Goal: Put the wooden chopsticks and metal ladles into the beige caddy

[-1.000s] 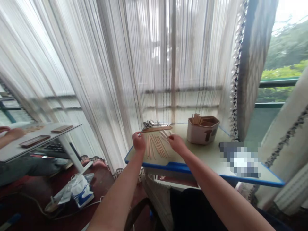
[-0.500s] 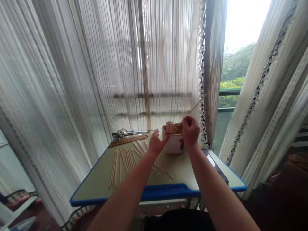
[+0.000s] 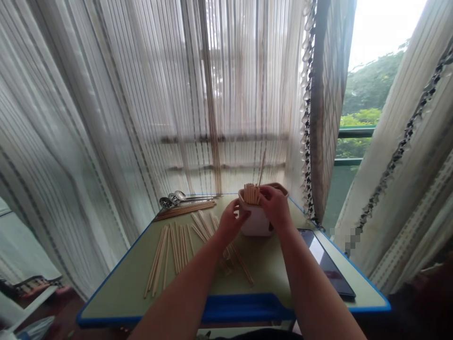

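A white utensil holder point(image 3: 255, 226) with a pale rim stands near the far edge of the table. Its left compartment holds a bundle of wooden chopsticks point(image 3: 251, 193), their ends just above the rim. My right hand point(image 3: 276, 203) is over the holder, fingers pinched on a single chopstick point(image 3: 262, 166) that stands nearly upright at the bundle's right side. The chopstick's lower end is hidden. Around the holder's left front corner, my left hand point(image 3: 231, 221) is closed, thumb across the front. More loose chopsticks point(image 3: 180, 248) lie spread left of and beneath my left forearm.
Metal ladles and a slotted spoon point(image 3: 173, 199) lie at the table's far left, beside darker chopsticks point(image 3: 187, 210). A dark tablet point(image 3: 327, 264) rests right of my right forearm. The table point(image 3: 116, 283) has a blue edge, and sheer curtains point(image 3: 240, 94) hang behind it.
My right hand has lowered; its chopstick has swung from slanting right to nearly upright beside the bundle. My left hand has closed in on the holder. The view has shifted slightly.
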`<state>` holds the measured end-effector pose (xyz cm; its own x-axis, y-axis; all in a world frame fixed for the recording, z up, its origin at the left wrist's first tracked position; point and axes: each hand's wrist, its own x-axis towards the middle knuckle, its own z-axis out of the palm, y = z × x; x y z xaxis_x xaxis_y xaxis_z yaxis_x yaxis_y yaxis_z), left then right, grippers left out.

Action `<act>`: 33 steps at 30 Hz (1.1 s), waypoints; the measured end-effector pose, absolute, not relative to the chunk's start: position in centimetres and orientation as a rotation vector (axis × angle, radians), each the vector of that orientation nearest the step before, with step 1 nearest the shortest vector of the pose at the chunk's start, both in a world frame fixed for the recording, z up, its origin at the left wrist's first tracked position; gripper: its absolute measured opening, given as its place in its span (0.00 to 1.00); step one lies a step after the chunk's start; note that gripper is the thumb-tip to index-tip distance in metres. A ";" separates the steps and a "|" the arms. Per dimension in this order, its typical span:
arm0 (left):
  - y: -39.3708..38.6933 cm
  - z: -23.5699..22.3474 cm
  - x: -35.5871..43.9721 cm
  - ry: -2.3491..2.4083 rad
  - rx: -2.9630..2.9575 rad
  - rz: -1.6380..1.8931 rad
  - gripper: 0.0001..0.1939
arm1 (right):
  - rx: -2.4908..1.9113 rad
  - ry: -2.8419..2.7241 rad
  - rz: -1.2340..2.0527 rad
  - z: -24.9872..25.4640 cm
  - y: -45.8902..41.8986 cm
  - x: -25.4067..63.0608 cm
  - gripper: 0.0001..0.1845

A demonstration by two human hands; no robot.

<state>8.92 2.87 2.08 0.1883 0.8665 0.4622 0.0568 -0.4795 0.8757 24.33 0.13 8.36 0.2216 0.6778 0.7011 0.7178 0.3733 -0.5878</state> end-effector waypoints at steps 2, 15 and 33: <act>2.9 2.0 8.9 0.905 1.732 1.378 0.26 | -1.353 -1.494 -0.037 8.3 0.0 24.4 0.15; 2.9 1.8 8.9 0.935 1.766 1.380 0.24 | -1.445 -1.605 -0.048 8.7 -0.7 24.0 0.20; 1.3 3.0 9.4 1.004 1.812 1.393 0.23 | -1.454 -1.627 -0.383 8.2 -1.7 20.8 0.20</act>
<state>9.38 1.32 2.99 0.1491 0.8606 0.4870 0.1895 -0.5083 0.8401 20.84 -1.70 8.18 0.0887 0.6333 0.7688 0.9098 0.2628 -0.3214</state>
